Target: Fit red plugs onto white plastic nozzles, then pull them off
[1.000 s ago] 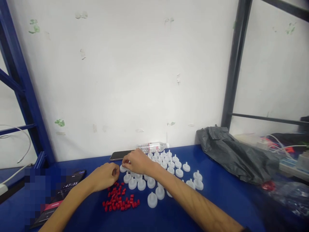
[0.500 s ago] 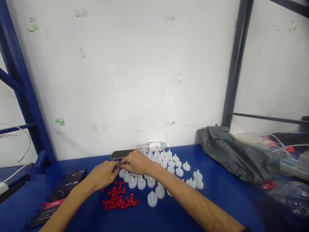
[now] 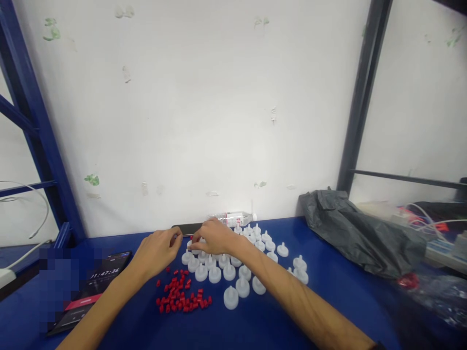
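My left hand (image 3: 156,251) is closed, with thumb and fingertips pressed together; anything between them is hidden. It hovers above a pile of small red caps (image 3: 178,294). To its right, my right hand (image 3: 215,237) has its fingers bent around a white nozzle cap (image 3: 190,244), partly hidden by the fingers, at the left edge of a group of white nozzle caps. A red tip (image 3: 191,237) shows beside those fingers. Several other white nozzle caps (image 3: 229,271) stand upright with their spouts up, around and under my right forearm.
Behind the caps lie a clear bottle (image 3: 235,219) and a dark phone (image 3: 188,229) by the wall. A larger screen device (image 3: 91,291) lies at left. A grey plastic bag (image 3: 350,228) and a clear crinkled bag (image 3: 438,296) are on the right. Blue posts stand at left.
My hands have moved apart; the right one shifted slightly right and away from the left. More of the white nozzle caps below it now show. The view has shifted slightly.
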The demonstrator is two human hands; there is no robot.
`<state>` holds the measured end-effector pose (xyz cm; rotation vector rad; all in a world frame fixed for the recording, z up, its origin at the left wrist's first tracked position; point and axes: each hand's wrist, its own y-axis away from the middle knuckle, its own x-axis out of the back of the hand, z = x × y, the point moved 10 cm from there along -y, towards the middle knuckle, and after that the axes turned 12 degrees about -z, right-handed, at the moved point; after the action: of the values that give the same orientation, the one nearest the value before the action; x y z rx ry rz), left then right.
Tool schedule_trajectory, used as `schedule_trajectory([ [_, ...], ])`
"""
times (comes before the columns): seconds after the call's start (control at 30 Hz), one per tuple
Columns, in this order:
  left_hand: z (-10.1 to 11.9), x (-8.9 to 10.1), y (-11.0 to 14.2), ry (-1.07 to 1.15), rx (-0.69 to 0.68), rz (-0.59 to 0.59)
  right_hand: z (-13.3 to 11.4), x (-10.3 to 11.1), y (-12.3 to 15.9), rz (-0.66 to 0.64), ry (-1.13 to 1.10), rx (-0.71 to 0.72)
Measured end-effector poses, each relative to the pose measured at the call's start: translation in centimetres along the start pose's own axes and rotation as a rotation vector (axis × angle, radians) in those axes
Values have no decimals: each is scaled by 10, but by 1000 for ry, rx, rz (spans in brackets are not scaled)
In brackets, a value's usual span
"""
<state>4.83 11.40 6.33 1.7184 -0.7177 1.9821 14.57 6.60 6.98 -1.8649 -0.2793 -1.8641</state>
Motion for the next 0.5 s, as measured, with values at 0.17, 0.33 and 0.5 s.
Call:
schedule_trajectory([
  [0.17, 8, 10, 6, 72, -37, 79, -2, 23, 4, 116, -68, 32],
  [0.33, 17, 9, 9, 146, -102, 98, -16, 39, 7, 215, -107, 73],
  [0.5, 17, 7, 6, 231, -141, 98, -28, 44, 6, 239, -72, 114],
])
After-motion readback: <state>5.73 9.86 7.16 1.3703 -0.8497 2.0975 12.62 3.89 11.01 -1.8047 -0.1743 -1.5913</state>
